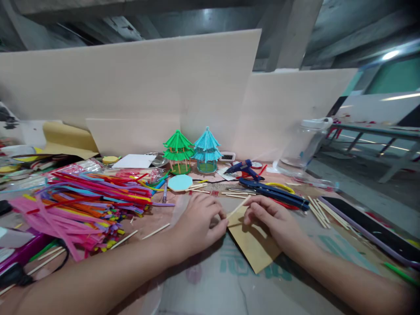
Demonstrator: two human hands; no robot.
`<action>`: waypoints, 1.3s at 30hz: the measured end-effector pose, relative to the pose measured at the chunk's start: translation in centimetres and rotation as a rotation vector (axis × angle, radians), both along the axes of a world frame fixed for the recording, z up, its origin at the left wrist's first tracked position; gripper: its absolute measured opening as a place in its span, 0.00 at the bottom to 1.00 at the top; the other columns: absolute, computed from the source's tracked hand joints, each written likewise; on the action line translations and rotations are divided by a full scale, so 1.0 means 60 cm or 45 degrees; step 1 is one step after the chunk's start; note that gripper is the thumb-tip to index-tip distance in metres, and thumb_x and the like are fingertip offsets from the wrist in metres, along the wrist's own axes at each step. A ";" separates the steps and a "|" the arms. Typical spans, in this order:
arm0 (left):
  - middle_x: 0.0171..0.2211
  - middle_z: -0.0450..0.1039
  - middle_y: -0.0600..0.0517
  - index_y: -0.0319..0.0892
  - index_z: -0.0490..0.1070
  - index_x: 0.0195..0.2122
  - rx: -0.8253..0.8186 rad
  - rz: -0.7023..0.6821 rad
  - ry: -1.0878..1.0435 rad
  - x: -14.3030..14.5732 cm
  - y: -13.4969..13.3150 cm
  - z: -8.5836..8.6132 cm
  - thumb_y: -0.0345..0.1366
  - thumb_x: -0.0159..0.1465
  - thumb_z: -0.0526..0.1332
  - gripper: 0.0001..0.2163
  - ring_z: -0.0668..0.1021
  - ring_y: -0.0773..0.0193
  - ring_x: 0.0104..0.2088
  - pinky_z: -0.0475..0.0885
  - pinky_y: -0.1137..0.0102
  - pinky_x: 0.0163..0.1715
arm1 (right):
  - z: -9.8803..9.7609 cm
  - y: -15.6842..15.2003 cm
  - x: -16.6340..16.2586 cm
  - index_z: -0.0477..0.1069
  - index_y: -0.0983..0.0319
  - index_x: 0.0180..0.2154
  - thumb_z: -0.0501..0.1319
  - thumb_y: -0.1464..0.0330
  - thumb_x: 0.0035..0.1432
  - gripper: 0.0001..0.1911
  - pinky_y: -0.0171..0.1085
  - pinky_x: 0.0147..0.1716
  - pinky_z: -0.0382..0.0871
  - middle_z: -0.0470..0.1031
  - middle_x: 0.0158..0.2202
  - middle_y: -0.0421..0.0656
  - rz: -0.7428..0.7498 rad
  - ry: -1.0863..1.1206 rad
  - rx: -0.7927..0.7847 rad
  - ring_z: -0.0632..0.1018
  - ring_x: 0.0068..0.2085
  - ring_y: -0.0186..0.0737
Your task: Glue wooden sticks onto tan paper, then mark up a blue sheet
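Between my two hands a thin pale wooden stick (239, 207) is held at a slant above a piece of brown card (259, 249). My left hand (203, 218) pinches its lower left end between thumb and fingers. At the upper right end, the fingers of my right hand (272, 218) are closed on the stick. The card lies tilted on the table, partly under my right hand. Just beyond my hands are a pale blue octagonal disc (179, 183), some loose sticks (238, 193) and a long dark blue tool (275, 192).
Pipe cleaners (95, 197) are heaped at left. A green pagoda model (179, 151) and a blue one (207, 151) stand at the back. Beside them lies a blue glue gun (244, 168). A clear bottle (300, 146) and a phone (370, 227) are at right.
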State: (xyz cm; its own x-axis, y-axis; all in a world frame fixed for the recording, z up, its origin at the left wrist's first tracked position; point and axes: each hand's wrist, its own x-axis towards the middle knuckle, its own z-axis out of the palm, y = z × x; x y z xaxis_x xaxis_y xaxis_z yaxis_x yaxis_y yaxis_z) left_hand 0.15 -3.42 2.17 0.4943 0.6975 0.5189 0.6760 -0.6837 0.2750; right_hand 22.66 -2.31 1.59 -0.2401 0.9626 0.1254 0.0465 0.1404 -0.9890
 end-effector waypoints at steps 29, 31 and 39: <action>0.41 0.79 0.47 0.39 0.77 0.42 0.045 0.154 0.681 0.028 0.163 0.032 0.38 0.70 0.61 0.09 0.80 0.58 0.43 0.75 0.58 0.47 | -0.015 -0.010 -0.012 0.70 0.61 0.36 0.57 0.66 0.66 0.06 0.37 0.38 0.74 0.79 0.30 0.42 0.226 -0.406 0.178 0.81 0.34 0.39; 0.45 0.77 0.47 0.39 0.75 0.47 0.017 0.165 0.671 0.048 0.167 0.023 0.41 0.71 0.62 0.11 0.80 0.59 0.44 0.77 0.57 0.47 | -0.015 -0.011 -0.010 0.71 0.61 0.36 0.57 0.67 0.66 0.06 0.37 0.38 0.73 0.80 0.30 0.42 0.233 -0.467 0.246 0.82 0.34 0.39; 0.39 0.78 0.45 0.38 0.75 0.35 -0.036 0.211 0.412 0.057 0.151 0.014 0.33 0.69 0.60 0.07 0.78 0.53 0.47 0.71 0.56 0.52 | -0.007 -0.014 -0.010 0.70 0.61 0.36 0.58 0.68 0.65 0.04 0.37 0.38 0.73 0.78 0.31 0.42 0.250 -0.401 0.186 0.81 0.35 0.39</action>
